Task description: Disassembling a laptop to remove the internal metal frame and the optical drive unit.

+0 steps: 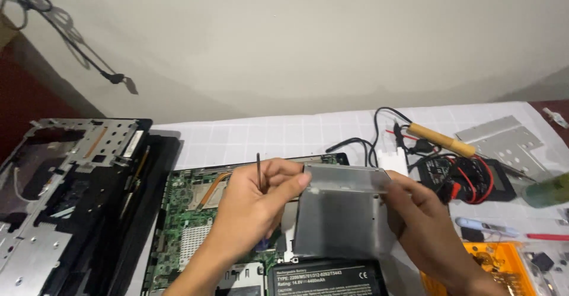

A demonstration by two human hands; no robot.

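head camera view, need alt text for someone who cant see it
Two bare hands hold a flat grey metal drive above an opened laptop's green circuit board; the left hand also grips a thin screwdriver, the right hand steadies the drive's edge. A soldering iron lies nearby.

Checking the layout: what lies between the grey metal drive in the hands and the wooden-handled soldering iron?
In the head view, black cables and a small white block lie on the white cloth between the grey metal drive and the soldering iron.
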